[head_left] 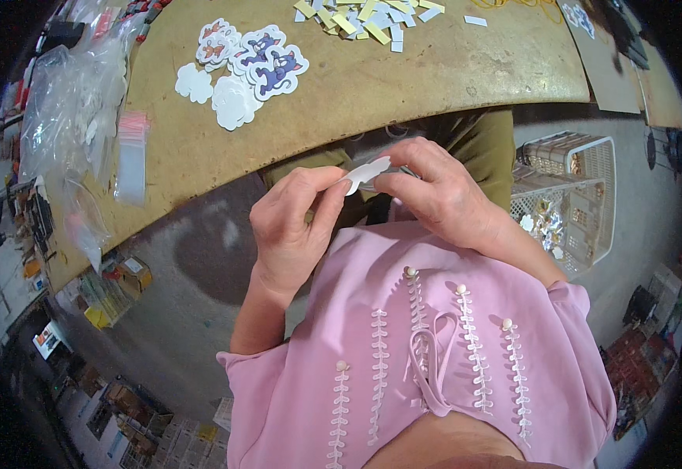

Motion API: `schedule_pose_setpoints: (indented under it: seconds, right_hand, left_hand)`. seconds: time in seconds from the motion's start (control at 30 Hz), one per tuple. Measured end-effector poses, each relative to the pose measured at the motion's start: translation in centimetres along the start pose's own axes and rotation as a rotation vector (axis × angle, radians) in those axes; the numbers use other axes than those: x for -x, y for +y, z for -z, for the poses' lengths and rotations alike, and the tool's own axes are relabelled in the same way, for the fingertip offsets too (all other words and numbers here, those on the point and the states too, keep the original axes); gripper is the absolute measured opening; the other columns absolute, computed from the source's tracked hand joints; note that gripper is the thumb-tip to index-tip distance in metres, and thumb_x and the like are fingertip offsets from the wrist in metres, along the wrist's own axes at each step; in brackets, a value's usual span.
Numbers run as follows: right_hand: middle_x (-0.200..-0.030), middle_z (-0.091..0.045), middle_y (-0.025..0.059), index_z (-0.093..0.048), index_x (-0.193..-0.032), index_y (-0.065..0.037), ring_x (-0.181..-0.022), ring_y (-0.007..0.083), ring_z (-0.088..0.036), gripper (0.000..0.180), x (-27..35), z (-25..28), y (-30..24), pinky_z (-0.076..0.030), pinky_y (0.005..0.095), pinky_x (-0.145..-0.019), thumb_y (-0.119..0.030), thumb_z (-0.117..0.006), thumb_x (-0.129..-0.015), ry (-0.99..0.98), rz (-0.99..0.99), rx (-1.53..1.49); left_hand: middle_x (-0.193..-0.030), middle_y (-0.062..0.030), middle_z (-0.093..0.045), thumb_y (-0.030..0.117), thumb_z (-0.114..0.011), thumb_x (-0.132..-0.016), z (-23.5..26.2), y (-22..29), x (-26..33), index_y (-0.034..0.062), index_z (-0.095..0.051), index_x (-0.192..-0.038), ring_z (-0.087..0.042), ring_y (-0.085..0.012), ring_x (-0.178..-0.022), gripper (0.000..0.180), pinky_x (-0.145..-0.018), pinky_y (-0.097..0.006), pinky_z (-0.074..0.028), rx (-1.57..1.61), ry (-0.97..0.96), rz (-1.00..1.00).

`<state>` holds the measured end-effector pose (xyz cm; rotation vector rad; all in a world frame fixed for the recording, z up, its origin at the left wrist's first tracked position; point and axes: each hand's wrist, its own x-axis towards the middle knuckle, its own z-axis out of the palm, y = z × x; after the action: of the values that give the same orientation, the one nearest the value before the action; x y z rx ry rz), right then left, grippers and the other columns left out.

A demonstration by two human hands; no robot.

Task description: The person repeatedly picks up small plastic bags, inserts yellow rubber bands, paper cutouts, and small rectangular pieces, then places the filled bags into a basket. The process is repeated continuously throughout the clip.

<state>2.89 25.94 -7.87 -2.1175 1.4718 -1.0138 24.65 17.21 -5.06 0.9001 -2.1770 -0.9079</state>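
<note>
Between my two hands, just off the table's front edge, is a small white die-cut sticker (367, 172), its blank side toward me. My left hand (298, 207) pinches one end of it between thumb and fingertips. At the other end, my right hand (431, 184) has its thumb and forefinger closed on the edge; its other fingers are curled out of sight. On the table beyond lies a loose pile of cut-out stickers, some with a blue cartoon cat (278, 70), some with an orange figure (217, 41), others turned white side up (235, 102).
Small yellow and white strips (372, 19) are heaped at the table's (435, 78) far side. Clear plastic bags (71, 102) and a stack of pink-topped sleeves (131, 156) hang over the left edge. A beige plastic basket (603, 195) with wrapped items stands on the floor at right.
</note>
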Motion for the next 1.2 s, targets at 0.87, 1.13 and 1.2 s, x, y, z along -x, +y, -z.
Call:
schedule_pose_setpoints:
  seconds: [0.87,1.13,1.2]
  right_hand:
    - [-0.116,-0.067,0.0159,-0.069,-0.104,0.0,-0.106,0.0355,-0.068,0.023,0.0,-0.2,-0.5,-0.059,0.0406,-0.087,0.001,-0.074,-0.082,-0.029,-0.027,-0.184]
    - [-0.118,-0.067,0.0166,-0.068,-0.104,0.001,-0.106,0.0348,-0.068,0.028,0.1,-0.2,-0.6,-0.059,0.0403,-0.086,0.006,-0.074,-0.077,-0.092,-0.011,-0.206]
    - [-0.117,-0.067,0.0161,-0.067,-0.103,0.0,-0.105,0.0349,-0.068,0.025,0.1,-0.1,-0.5,-0.059,0.0405,-0.085,0.002,-0.075,-0.079,-0.067,-0.008,-0.209]
  left_hand:
    - [-0.084,-0.007,-0.071,0.009,-0.08,-0.086,0.0,0.5,0.3,0.0107,-0.076,-0.103,-0.072,-0.0281,-0.072,0.018,-0.064,-0.039,-0.057,-0.006,-0.212,-0.016]
    - [-0.081,-0.0092,-0.07,0.017,-0.077,-0.09,0.1,-1.1,0.7,0.0088,-0.073,-0.098,-0.071,-0.0306,-0.07,0.012,-0.062,-0.041,-0.055,-0.185,-0.366,-0.122]
    - [-0.08,-0.0088,-0.07,0.018,-0.077,-0.089,0.3,-0.7,0.4,0.0084,-0.073,-0.096,-0.071,-0.0307,-0.07,0.013,-0.062,-0.041,-0.056,-0.101,-0.34,-0.136]
